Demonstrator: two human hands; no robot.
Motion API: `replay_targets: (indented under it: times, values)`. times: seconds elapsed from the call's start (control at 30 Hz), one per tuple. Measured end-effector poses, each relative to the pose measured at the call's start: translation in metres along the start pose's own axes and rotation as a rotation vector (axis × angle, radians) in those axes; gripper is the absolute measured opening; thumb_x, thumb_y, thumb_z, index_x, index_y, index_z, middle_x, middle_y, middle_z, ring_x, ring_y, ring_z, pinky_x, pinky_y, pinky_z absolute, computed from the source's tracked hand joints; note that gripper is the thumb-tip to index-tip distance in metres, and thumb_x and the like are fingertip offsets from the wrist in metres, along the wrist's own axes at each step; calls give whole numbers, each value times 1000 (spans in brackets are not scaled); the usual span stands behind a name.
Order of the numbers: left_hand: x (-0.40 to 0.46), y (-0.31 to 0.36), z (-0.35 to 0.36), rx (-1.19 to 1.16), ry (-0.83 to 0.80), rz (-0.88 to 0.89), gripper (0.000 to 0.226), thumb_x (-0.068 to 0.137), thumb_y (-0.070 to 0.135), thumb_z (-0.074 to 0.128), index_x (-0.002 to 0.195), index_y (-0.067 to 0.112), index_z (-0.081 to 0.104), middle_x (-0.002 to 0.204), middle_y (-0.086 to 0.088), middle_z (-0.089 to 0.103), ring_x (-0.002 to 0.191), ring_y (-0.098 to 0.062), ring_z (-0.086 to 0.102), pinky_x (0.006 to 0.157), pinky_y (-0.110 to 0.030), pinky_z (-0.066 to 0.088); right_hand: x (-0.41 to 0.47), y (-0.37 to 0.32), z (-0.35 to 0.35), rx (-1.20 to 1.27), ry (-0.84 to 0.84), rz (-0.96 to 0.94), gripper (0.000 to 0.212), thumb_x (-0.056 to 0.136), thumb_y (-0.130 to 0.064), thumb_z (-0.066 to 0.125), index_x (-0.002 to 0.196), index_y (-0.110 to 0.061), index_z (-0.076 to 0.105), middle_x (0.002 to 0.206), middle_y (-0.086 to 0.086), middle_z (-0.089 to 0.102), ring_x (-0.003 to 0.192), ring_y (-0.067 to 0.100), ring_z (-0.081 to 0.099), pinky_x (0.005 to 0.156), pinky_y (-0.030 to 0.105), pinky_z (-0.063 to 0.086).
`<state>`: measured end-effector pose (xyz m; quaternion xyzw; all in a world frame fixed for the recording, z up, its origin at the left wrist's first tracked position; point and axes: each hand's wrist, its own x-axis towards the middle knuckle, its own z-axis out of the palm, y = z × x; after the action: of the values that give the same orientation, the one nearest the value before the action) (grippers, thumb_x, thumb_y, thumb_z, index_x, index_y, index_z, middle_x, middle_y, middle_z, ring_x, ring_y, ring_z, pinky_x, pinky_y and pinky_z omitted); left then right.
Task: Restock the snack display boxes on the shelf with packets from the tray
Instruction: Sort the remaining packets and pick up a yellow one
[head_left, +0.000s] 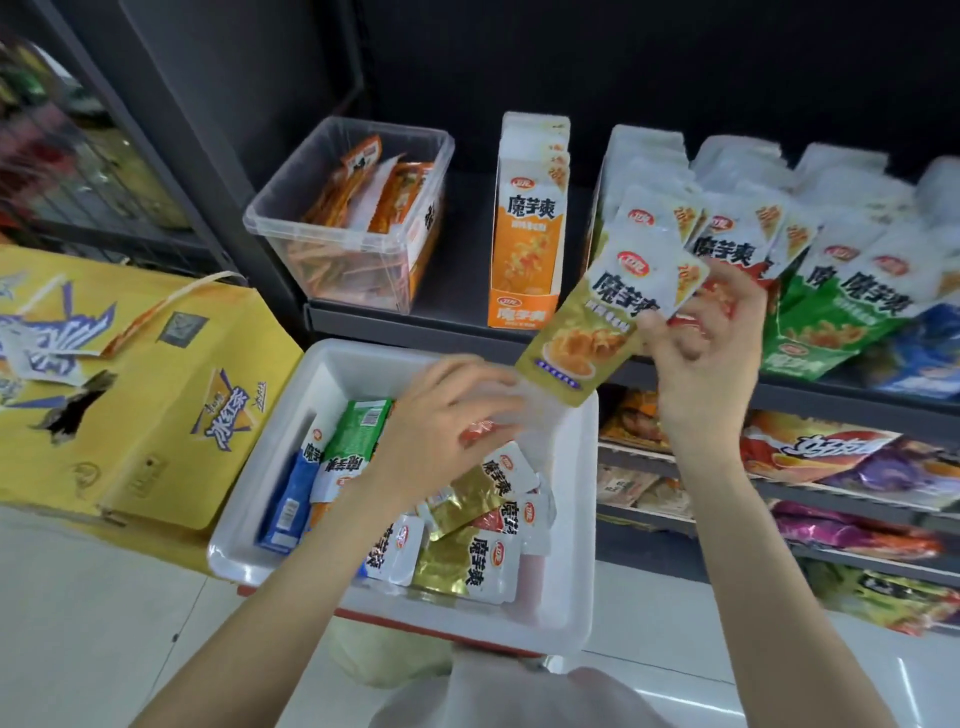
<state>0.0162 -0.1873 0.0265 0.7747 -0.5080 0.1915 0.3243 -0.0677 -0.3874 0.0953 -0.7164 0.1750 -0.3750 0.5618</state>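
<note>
Dark grey metal, the shelf (457, 291) runs across in front of the person, and beside it on the left sits a big yellow carton (130, 364) with a torn top. Below the shelf edge is the white tray (571, 519), holding a loose jumble of gold, green, blue and red snack packets (467, 545). On the shelf itself stand a clear plastic tub (353, 218) part-filled with orange packets, an upright orange display box (527, 223), and to its right a crowded row of green display boxes (831, 291) packed with white-topped packets. The left hand (447, 431) hovers low over the tray with its fingers spread and loosely curved above the packets; motion blur keeps me from telling whether it touches any. The right hand (711, 332) is raised at the shelf edge, pinching a gold packet (608, 322) by its side; the packet hangs tilted between the orange box and the green ones.
</note>
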Motion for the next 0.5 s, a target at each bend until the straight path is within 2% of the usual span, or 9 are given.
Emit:
replay_targets:
  times: [0.07, 0.1, 0.17, 0.2, 0.27, 0.3, 0.4, 0.5]
  values:
    - [30, 1, 0, -24, 59, -58, 27, 87, 35, 63, 104, 16, 72, 112, 0, 65, 107, -19, 53, 94, -32, 43, 21, -5, -11, -17, 128, -156, 44, 89, -3, 63, 123, -9, 36, 95, -24, 59, 71, -9, 57, 63, 11, 46]
    - [45, 1, 2, -29, 83, -87, 28, 87, 34, 62, 107, 16, 71, 112, 0, 64, 107, -18, 52, 95, -29, 42, 32, -5, -15, -41, 168, -220, 43, 90, -6, 63, 123, -7, 36, 94, -29, 57, 66, -8, 55, 60, 11, 44]
    - [75, 1, 9, -42, 103, -164, 33, 86, 36, 61, 112, 17, 68, 113, -1, 64, 108, -18, 52, 93, -26, 41, 53, -2, -18, -110, 207, -320, 39, 92, -9, 60, 123, -10, 36, 98, -40, 52, 58, -6, 51, 53, 13, 40]
    - [89, 1, 14, -47, 96, -210, 36, 86, 37, 60, 115, 17, 66, 115, -1, 63, 109, -18, 52, 91, -26, 42, 61, 0, -17, -150, 208, -363, 38, 94, -10, 58, 124, -14, 36, 103, -39, 52, 59, -5, 51, 51, 14, 40]
    - [113, 2, 25, -19, 43, -285, 44, 85, 39, 62, 123, 17, 60, 120, -3, 61, 112, -19, 52, 89, -28, 43, 74, 7, -14, -233, 175, -422, 36, 94, -13, 57, 125, -22, 41, 110, -22, 56, 66, -3, 57, 55, 15, 46]
    - [122, 3, 30, 13, 6, -305, 48, 84, 37, 65, 127, 17, 57, 123, -4, 60, 114, -20, 52, 88, -30, 43, 79, 11, -12, -274, 149, -433, 37, 93, -14, 58, 125, -23, 44, 106, -16, 55, 68, -4, 58, 57, 15, 48]
    - [136, 3, 49, 118, -106, -310, 60, 84, 35, 68, 137, 16, 47, 127, -5, 58, 119, -23, 51, 94, -33, 42, 86, 26, -7, -382, 80, -401, 39, 90, -14, 61, 125, -23, 46, 89, -14, 51, 65, -9, 56, 58, 8, 46]
    - [135, 0, 57, 174, -128, -304, 64, 84, 38, 67, 139, 14, 44, 130, -6, 55, 121, -23, 49, 98, -33, 39, 89, 36, -5, -468, 14, -376, 40, 87, -12, 65, 125, -16, 52, 79, -8, 55, 61, -7, 52, 58, 8, 45]
